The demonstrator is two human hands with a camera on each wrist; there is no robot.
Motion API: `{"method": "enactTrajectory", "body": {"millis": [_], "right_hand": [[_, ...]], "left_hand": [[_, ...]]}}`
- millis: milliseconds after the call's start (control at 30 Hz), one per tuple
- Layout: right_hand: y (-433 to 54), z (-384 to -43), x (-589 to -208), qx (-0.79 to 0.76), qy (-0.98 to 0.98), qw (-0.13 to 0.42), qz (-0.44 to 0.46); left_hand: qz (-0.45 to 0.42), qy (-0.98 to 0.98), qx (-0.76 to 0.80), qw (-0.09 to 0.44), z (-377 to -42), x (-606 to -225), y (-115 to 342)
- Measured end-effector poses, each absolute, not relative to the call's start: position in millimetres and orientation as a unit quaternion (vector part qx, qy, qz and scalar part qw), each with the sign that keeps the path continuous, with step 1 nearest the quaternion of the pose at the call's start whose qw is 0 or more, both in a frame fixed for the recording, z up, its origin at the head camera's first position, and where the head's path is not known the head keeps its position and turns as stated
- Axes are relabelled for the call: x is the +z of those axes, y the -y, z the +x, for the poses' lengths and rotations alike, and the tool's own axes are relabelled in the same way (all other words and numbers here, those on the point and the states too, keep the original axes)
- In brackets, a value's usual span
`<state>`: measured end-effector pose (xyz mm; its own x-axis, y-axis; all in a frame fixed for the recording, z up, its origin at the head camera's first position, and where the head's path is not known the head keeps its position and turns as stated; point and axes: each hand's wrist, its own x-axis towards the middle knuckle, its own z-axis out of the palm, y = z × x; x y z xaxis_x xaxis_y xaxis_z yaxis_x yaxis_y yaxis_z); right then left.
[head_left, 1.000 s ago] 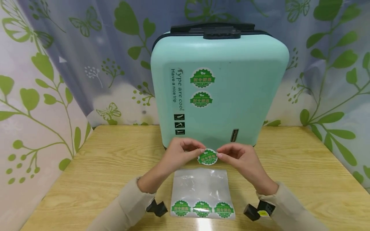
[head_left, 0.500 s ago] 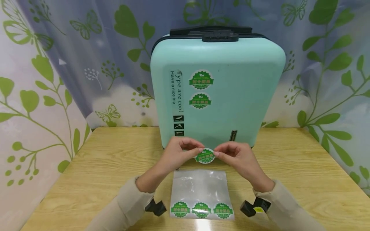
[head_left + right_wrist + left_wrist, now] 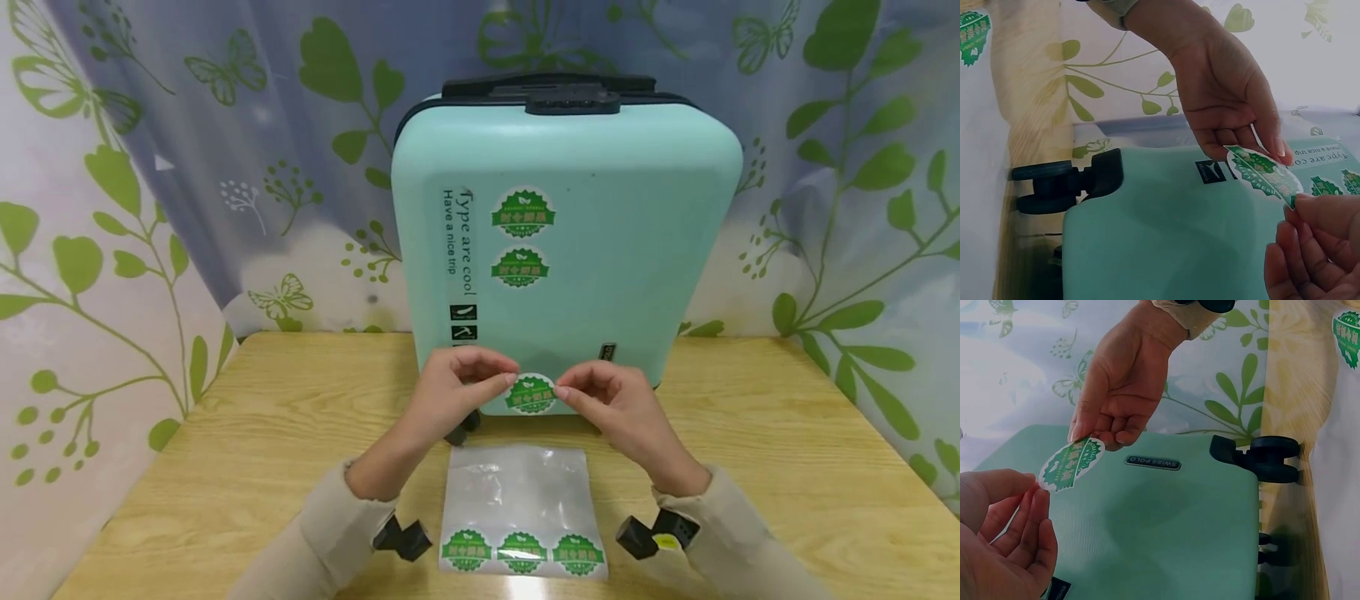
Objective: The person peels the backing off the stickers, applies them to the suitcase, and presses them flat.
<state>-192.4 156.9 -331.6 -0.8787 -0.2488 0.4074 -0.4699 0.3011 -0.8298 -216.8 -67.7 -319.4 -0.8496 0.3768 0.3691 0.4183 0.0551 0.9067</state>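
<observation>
Between both hands a green and white sticker (image 3: 531, 394) is held by its edges, in front of the lower part of a mint suitcase (image 3: 600, 233). My left hand (image 3: 450, 390) pinches its left edge with thumb and forefinger; my right hand (image 3: 613, 406) pinches the right edge. The left wrist view shows the sticker (image 3: 1066, 465) apart from the suitcase shell, near its nameplate (image 3: 1153, 463). Two like stickers, an upper one (image 3: 522, 213) and a lower one (image 3: 520, 267), are stuck on the suitcase front beside the printed lettering (image 3: 459, 242).
On the wooden table (image 3: 300, 417) a clear backing sheet (image 3: 517, 487) lies before the suitcase, with a row of three stickers (image 3: 522, 552) along its near edge. A suitcase wheel (image 3: 1046, 187) juts out at the bottom. Behind hangs a leaf-patterned curtain (image 3: 315, 208).
Both hands have moved slightly up and forward with the sticker, from the suitcase's bottom edge onto its lower front in view. The head view has shifted a little.
</observation>
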Motion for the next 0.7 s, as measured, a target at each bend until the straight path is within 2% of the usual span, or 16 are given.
{"method": "enactTrajectory", "body": {"millis": [367,700], "right_hand": [[-151.7,-206.3,-316.8,0.576,0.779,0.122,0.216],[-150.3,-208.9,-307.2,0.611,0.754,0.142,0.196]], "left_hand": [[-0.245,0.705,-0.661,0.078,-225.5,-318.8,69.8],[-0.230,0.693,-0.679,0.076,-228.8,-315.2,68.5]]}}
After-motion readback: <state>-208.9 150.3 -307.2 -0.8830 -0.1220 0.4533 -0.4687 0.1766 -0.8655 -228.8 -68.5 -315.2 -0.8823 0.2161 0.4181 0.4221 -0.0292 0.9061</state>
